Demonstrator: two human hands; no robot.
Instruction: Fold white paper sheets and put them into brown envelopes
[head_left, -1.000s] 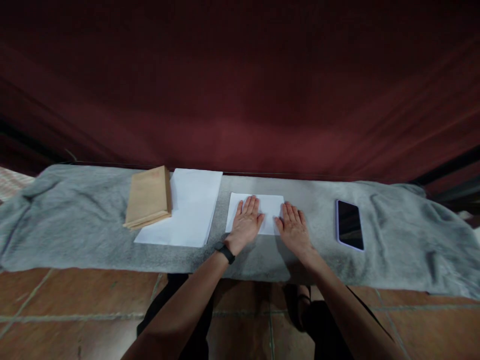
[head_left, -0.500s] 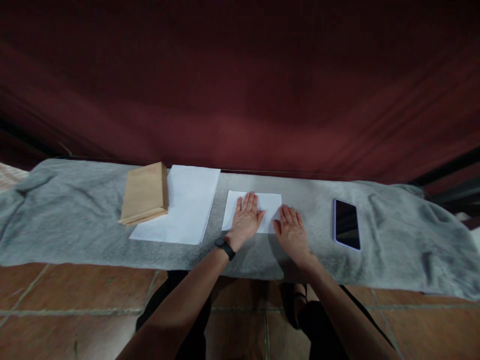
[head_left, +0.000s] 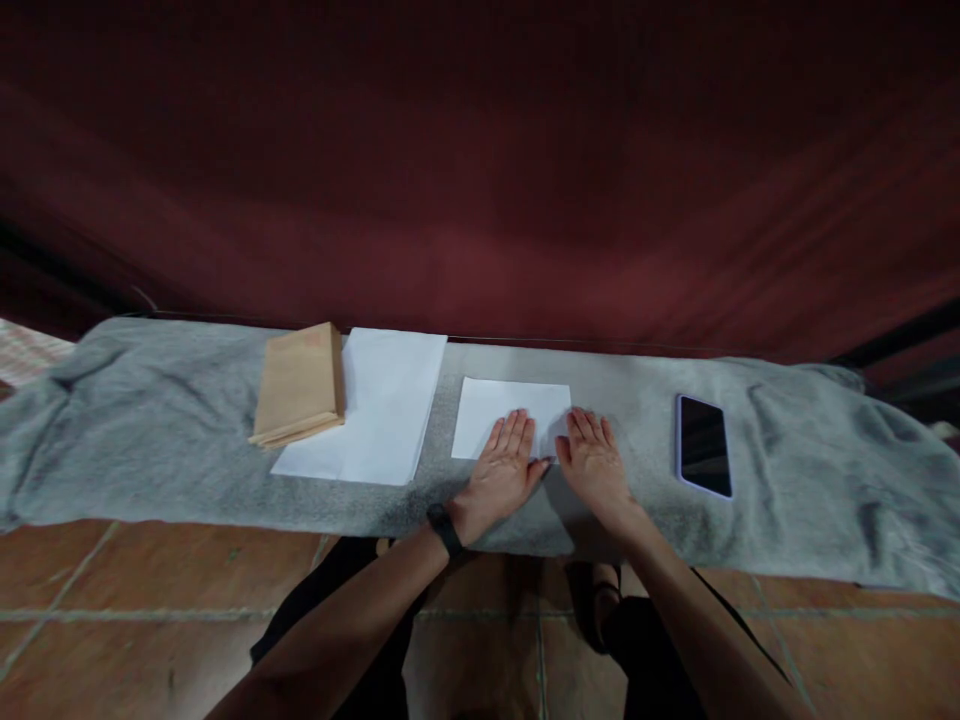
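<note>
A small white paper (head_left: 499, 405) lies flat on a grey cloth (head_left: 150, 440), and both hands rest at its near edge. The left hand (head_left: 504, 475) lies palm down with its fingers stretched out and close together; the fingertips press on the paper's near edge, right of its middle, while the palm sits on the cloth just short of the paper. It clasps nothing. The right hand (head_left: 596, 465) lies palm down too, fingers straight and side by side, at the paper's near right corner; its fingertips reach beside the paper's right edge, and I cannot tell whether they touch the paper or only the cloth. It grips nothing either. The two thumbs almost meet just below that corner. A black watch (head_left: 444, 530) rides on the left wrist, nearer to the person than the paper. Just left of the paper, apart from it by a strip of cloth, lies a larger white sheet (head_left: 382, 405), and a stack of brown envelopes (head_left: 300, 383) overlaps that sheet's far left part. Well to the right of the paper a phone (head_left: 703, 445) lies with its dark screen up. Beyond the paper hangs a dark red curtain (head_left: 480, 200); nearer than the paper, past the cloth's edge, is a tiled floor (head_left: 150, 600).
</note>
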